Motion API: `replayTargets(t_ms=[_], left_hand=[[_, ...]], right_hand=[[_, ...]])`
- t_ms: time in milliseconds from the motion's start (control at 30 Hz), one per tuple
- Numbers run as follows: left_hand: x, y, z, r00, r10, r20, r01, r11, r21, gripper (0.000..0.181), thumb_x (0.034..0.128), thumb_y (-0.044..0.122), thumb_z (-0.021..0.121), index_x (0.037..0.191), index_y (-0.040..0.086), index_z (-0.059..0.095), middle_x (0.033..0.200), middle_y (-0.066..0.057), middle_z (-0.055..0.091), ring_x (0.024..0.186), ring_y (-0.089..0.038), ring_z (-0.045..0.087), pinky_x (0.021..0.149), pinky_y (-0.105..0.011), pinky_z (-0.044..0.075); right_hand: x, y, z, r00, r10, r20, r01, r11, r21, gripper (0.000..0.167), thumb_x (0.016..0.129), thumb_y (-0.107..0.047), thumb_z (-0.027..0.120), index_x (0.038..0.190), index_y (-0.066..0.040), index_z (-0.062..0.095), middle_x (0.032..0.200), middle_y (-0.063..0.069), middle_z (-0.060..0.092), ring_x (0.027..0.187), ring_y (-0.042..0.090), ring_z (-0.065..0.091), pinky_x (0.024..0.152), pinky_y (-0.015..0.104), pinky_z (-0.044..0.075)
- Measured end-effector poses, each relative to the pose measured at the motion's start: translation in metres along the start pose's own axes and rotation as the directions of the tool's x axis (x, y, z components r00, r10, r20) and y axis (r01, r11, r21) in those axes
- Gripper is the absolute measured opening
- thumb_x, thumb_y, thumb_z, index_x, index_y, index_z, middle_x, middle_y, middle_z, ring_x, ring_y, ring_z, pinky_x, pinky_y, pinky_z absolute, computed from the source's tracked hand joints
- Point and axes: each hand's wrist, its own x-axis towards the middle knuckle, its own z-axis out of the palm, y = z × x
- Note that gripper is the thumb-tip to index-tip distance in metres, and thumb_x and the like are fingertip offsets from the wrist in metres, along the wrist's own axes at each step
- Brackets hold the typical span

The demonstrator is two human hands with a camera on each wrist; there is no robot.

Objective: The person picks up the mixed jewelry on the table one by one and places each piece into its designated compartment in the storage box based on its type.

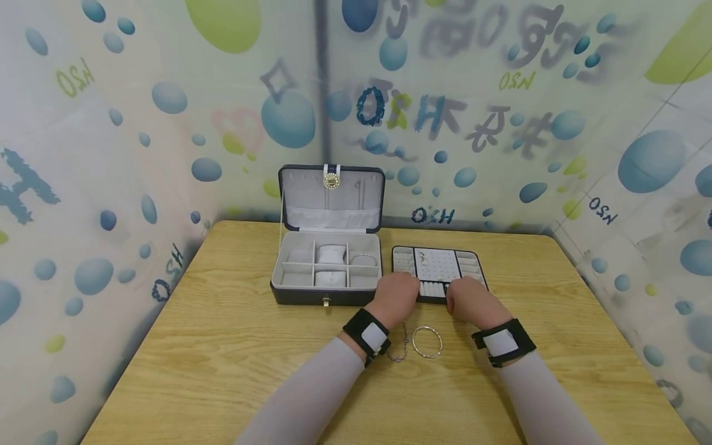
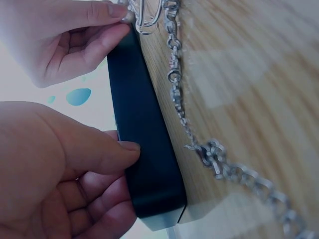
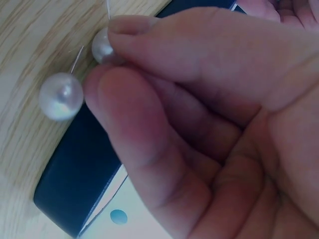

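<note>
In the head view my left hand (image 1: pixel 396 296) is at the front left of a small dark jewelry tray (image 1: pixel 445 264) with a perforated panel and ring slots. The left wrist view shows its thumb on the tray's dark front wall (image 2: pixel 144 119), the other fingers curled behind. My right hand (image 1: pixel 471 301) is at the tray's front right. In the right wrist view it pinches a pearl earring (image 3: pixel 102 46) between thumb and forefinger; a second pearl (image 3: pixel 61 96) with a thin pin is beside the fingertip. Small earrings (image 1: pixel 424 257) sit on the panel.
An open jewelry box (image 1: pixel 297 296) stands left of the tray, its lid (image 1: pixel 303 198) raised, with cushions (image 1: pixel 332 254) and a bangle (image 1: pixel 364 259) in its compartments. Before the tray lie a silver chain bracelet (image 1: pixel 405 349) and a round bangle (image 1: pixel 440 346). Patterned walls enclose the wooden table (image 1: pixel 222 346).
</note>
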Motion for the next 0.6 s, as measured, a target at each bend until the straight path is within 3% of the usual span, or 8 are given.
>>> replayTargets(t_ms=[600], left_hand=[[-0.0004,0.0002,-0.0009,1.000,0.000,-0.015,0.000,1.000,-0.004,0.017,0.1003,0.015,0.068,0.088,0.017,0.079,0.082,0.000,0.073,0.073,-0.017,0.069,0.049,-0.036,0.054]], right_hand=[[0.0004,0.0072,-0.0037,0.996,0.023,0.085,-0.033,0.993,0.115,0.027,0.081,0.006,0.077,0.065,-0.015,0.070,0.065,-0.003,0.062,0.062,0.015,0.054,0.056,0.027,0.044]])
